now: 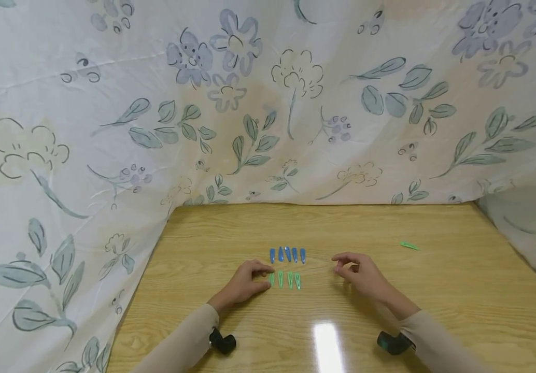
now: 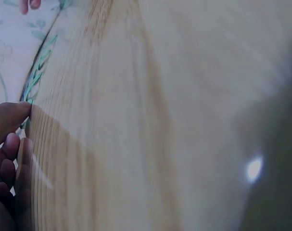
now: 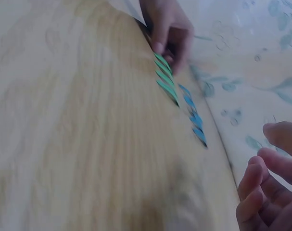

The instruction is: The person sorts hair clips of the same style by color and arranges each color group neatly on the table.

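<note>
Several green snap hair clips (image 1: 290, 280) lie in a row on the wooden table, below a row of several blue snap hair clips (image 1: 287, 254). At the left end of the green row, my left hand (image 1: 244, 282) pinches the leftmost green hair clip (image 1: 271, 279) between thumb and forefinger, at its two ends. My right hand (image 1: 363, 274) hovers to the right of both rows, fingers loosely bent and holding nothing. In the right wrist view the left hand (image 3: 170, 33) reaches the far end of the green clips (image 3: 166, 79), beside the blue clips (image 3: 194, 115).
One more green hair clip (image 1: 409, 245) lies alone at the right, toward the back of the table (image 1: 230, 228). A floral cloth (image 1: 268, 129) hangs along the back and sides. Light glares off the tabletop near the front.
</note>
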Tool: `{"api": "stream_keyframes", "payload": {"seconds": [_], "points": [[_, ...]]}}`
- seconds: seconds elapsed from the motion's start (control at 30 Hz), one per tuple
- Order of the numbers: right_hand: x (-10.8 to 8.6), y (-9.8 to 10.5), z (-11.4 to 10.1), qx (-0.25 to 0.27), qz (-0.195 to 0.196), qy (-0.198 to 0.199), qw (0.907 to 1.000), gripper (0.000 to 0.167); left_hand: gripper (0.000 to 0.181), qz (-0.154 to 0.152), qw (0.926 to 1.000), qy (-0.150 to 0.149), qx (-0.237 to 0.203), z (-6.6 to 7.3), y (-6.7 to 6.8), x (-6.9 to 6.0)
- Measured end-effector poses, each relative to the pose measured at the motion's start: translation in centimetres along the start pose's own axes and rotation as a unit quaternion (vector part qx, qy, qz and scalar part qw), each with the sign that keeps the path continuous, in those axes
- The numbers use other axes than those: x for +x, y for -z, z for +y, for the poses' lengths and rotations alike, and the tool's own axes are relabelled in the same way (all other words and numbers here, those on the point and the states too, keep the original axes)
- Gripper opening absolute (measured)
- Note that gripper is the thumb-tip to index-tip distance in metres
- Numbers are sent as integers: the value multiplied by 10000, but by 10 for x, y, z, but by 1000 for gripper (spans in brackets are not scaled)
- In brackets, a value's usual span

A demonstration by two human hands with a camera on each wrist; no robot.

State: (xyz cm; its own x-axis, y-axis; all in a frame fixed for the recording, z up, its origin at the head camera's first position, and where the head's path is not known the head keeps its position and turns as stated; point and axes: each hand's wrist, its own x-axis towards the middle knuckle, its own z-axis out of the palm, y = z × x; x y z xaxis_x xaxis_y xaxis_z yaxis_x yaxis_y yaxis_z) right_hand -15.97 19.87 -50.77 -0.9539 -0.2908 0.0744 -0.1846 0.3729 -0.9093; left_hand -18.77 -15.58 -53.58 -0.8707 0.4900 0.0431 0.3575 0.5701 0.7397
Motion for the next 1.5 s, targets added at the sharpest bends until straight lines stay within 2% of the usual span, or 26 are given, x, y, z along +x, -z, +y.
{"api": "stream_keyframes", "payload": {"seconds": [0.4, 0.57, 1.03, 1.3, 1.5], "points": [[-13, 55, 12, -308, 365, 132, 9988, 36, 32, -4, 10000, 30, -90, -2, -1, -1], [-21, 75, 18, -523, 562, 61, 9970, 38, 31, 1, 9999, -6, -163, -2, -2, -2], [-24, 130, 64, -979, 1022, -294, 9895, 44, 32, -29, 9997, -44, -225, 0, -2, -2], [-26, 152, 77, -1104, 1159, -837, 9835, 53, 32, -1, 9999, -72, -134, 2, -1, -1], [-24, 158, 89, -865, 1268, -842, 9846, 52, 31, 16, 9999, -81, -128, 2, 0, 0]]}}
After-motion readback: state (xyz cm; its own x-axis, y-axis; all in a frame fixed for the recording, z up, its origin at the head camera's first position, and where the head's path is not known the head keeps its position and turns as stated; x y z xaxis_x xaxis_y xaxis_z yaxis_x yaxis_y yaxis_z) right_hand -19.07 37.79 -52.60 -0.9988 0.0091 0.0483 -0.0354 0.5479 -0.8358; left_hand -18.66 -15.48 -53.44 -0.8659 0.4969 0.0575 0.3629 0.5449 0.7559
